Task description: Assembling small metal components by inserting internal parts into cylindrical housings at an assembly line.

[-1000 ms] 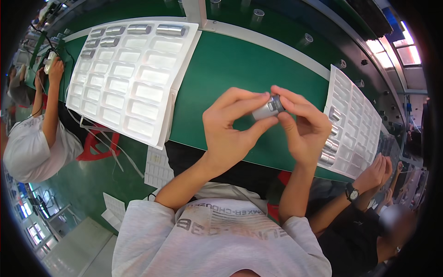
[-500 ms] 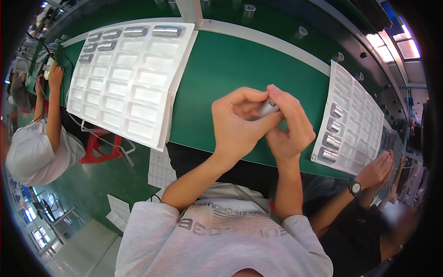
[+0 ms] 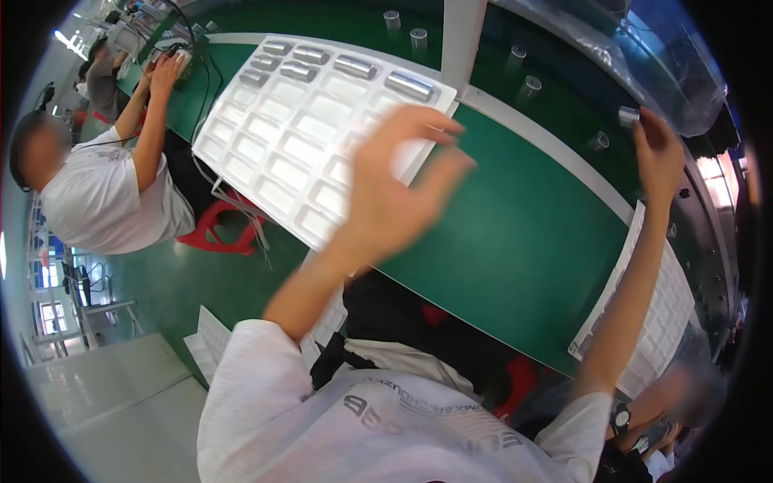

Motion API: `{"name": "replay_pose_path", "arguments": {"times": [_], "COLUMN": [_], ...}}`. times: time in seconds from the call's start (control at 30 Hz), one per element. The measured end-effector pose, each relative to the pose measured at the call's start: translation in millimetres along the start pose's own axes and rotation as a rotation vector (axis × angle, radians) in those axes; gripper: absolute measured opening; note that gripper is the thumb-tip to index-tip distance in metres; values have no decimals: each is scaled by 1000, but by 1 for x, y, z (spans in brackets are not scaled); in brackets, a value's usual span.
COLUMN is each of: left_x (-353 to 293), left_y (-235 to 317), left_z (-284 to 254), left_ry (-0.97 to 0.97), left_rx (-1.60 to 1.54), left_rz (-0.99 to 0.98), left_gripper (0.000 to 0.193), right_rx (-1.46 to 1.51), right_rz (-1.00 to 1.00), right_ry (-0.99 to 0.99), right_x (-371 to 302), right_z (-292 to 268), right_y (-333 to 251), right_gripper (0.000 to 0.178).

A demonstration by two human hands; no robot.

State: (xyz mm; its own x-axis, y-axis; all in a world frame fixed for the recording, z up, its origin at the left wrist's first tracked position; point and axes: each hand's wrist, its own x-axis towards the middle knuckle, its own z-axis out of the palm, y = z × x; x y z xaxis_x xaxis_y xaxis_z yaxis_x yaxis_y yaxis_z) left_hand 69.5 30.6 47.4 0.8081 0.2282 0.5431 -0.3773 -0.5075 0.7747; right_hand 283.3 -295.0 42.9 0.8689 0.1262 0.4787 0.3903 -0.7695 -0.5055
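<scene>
Far out to the right, my right hand [image 3: 662, 157] is closed at its fingertips on a small silver metal cylinder [image 3: 628, 116], above the dark green strip beyond the table. My left hand [image 3: 390, 181], slightly blurred, hovers over the right side of a white moulded tray [image 3: 322, 213]. Its thumb and fingers are apart, with nothing between them. Several silver cylinders [image 3: 355, 67] lie in the tray's far pockets, and the nearer pockets hold none. Part of the tray is hidden behind my left hand.
More cylinders [image 3: 419, 37] stand along the green strip [image 3: 555, 60] behind a pale rail and post [image 3: 462, 48]. Another white tray [image 3: 656, 298] lies at the right, partly under my right forearm. Co-workers sit at left [image 3: 105, 193] and lower right. A red stool [image 3: 221, 225] stands left.
My hands, together around a silver cylinder before, have separated. The right has reached far right with a cylinder; the left has opened and is now over the left tray. The whole view has shifted.
</scene>
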Motion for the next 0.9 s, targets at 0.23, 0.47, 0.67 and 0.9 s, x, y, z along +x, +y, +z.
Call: {"name": "replay_pose_path", "arguments": {"times": [0.23, 0.47, 0.67, 0.9], "left_x": [66, 84, 95, 108], "left_y": [-250, -287, -293, -363], "left_z": [-282, -269, -278, -335], "left_ry": [-102, -365, -416, -555], "left_rx": [1024, 1058, 1013, 847], "left_rz": [269, 84, -29, -318], "left_gripper": [44, 48, 49, 24], "right_rx": [-460, -414, -801, -749], "right_rz": [-127, 42, 606, 715], "right_ry": [-180, -58, -35, -116], "right_x": [59, 56, 71, 55], "right_z": [83, 54, -26, -39], "right_y": [134, 134, 209, 336], "right_gripper": [34, 40, 38, 33]}}
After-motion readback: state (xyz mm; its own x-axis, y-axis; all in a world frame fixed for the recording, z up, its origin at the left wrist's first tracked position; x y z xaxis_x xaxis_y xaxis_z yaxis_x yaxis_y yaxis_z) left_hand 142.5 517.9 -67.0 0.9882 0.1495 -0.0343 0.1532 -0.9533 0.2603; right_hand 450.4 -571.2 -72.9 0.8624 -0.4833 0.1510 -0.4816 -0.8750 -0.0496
